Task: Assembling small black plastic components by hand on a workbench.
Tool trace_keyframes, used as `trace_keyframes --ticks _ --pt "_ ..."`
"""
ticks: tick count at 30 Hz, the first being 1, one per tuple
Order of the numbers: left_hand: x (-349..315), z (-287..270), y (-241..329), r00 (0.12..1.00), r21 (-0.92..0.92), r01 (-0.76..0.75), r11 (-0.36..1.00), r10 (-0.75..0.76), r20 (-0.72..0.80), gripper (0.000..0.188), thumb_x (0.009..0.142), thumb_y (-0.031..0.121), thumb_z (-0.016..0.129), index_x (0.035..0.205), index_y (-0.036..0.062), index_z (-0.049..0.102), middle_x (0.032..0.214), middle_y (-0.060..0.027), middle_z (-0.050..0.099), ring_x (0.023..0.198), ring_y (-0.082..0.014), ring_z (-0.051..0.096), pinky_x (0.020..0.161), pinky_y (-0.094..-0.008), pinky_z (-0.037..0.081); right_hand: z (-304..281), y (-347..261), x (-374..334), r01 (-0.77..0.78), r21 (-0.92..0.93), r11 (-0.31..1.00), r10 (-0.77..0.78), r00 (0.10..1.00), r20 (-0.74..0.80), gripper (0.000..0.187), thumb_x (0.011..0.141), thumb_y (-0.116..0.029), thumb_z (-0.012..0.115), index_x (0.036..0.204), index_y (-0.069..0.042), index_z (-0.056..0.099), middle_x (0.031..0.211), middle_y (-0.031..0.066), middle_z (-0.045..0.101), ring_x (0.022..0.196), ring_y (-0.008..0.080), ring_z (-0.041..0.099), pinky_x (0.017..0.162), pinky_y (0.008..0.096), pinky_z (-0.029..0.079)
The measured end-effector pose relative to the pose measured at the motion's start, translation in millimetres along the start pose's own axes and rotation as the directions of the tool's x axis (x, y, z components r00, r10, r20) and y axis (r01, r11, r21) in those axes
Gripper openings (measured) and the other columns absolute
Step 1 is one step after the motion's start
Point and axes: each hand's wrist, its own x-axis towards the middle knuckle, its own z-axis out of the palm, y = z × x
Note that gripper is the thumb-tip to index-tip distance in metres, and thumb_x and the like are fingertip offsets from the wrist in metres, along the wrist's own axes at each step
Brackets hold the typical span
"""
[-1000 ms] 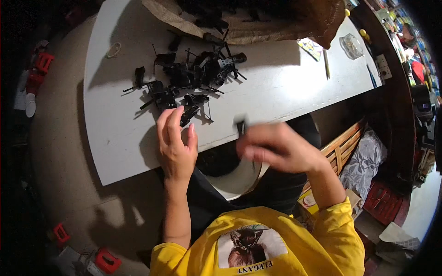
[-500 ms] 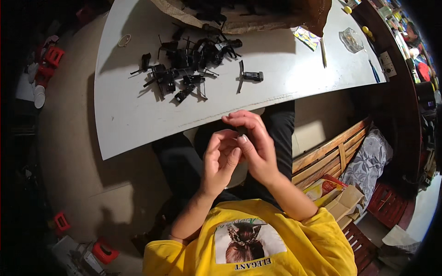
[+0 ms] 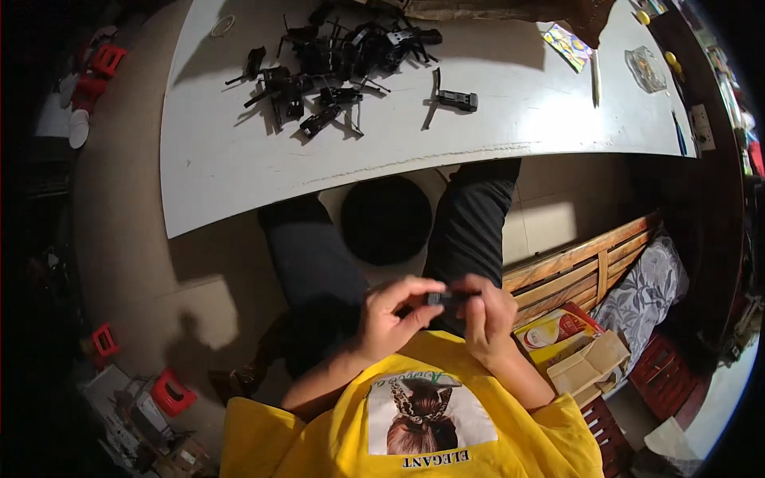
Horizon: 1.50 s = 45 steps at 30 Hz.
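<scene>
Close to my body, above my lap, my left hand [image 3: 392, 319] and my right hand [image 3: 492, 315] are gripping a small black plastic part [image 3: 438, 299] between them. Fingertips pinch it from both sides and cover much of it, so its exact kind cannot be made out. On the white table [image 3: 263, 179] ahead lies a heap of black clip-like parts [image 3: 319, 60] with thin arms sticking out. One similar black T-shaped part [image 3: 457, 100] lies apart, to the right of the heap.
A brown paper or sack edge [image 3: 510, 11] is at the table's far side. A colourful packet [image 3: 567, 46], a pen-like stick [image 3: 596, 80] and a glass ashtray [image 3: 645, 70] lie at the right. Beside me are a wooden bench [image 3: 586, 259] and an open cardboard box [image 3: 590, 366].
Both hands have come back from near the table edge toward my body and apart a little, bringing the black part into sight. The view has shifted, so the table sits higher.
</scene>
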Motion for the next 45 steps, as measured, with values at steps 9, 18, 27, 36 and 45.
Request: trace_keyframes --ticks 9,18,27,36,45 --pt "-9 -3 1 0.992 0.035 -0.012 0.999 0.007 0.126 0.025 0.070 0.003 0.072 0.093 -0.0007 0.065 0.075 -0.0082 0.064 0.061 -0.0110 0.060 0.051 -0.0225 0.045 10 3 -29 -0.629 0.730 0.267 0.467 0.747 0.473 0.024 0.090 -0.026 0.053 0.103 -0.008 0.042 0.082 -0.0031 0.043 0.078 0.0052 0.044 0.067 0.0189 0.037" --pt "2 -38 8 0.829 0.014 -0.232 0.973 0.190 0.527 0.029 0.064 0.011 0.075 0.090 0.0010 0.066 0.055 -0.0060 0.052 0.046 -0.0175 0.054 0.043 -0.0269 0.040 -1 16 -19 -0.825 0.403 0.397 -0.083 0.405 0.911 0.021 0.092 -0.021 0.050 0.098 -0.001 0.056 0.078 -0.0022 0.053 0.069 0.0051 0.046 0.062 0.0208 0.038" --pt "6 -49 5 0.844 0.010 -0.366 0.931 0.327 0.425 0.033 0.064 0.018 0.076 0.090 0.0009 0.067 0.063 -0.0066 0.060 0.049 -0.0168 0.055 0.046 -0.0237 0.043 2 -10 -1 -0.345 0.446 0.826 -0.009 0.783 0.622 0.018 0.083 -0.011 0.060 0.093 0.004 0.057 0.076 0.0142 0.055 0.071 0.0294 0.054 0.064 0.0338 0.042" --pt "18 -40 29 0.999 0.091 -0.031 0.995 0.033 -0.027 0.018 0.073 0.005 0.070 0.087 -0.0047 0.063 0.078 -0.0108 0.062 0.070 -0.0148 0.060 0.061 -0.0239 0.048 5 -19 43 0.433 -0.366 0.824 -0.426 0.899 0.104 0.035 0.072 -0.019 0.063 0.104 -0.005 0.061 0.104 0.0139 0.056 0.094 0.0329 0.051 0.090 0.0436 0.036" --pt "26 -38 36 0.947 0.198 -0.317 0.927 0.301 0.107 0.025 0.078 0.024 0.066 0.088 0.0008 0.067 0.084 -0.0109 0.060 0.072 -0.0194 0.059 0.063 -0.0263 0.046 2 -8 36 -0.641 0.767 0.044 0.144 0.763 0.630 0.048 0.072 -0.016 0.076 0.103 -0.004 0.041 0.091 0.0075 0.054 0.082 0.0132 0.057 0.072 0.0255 0.048"
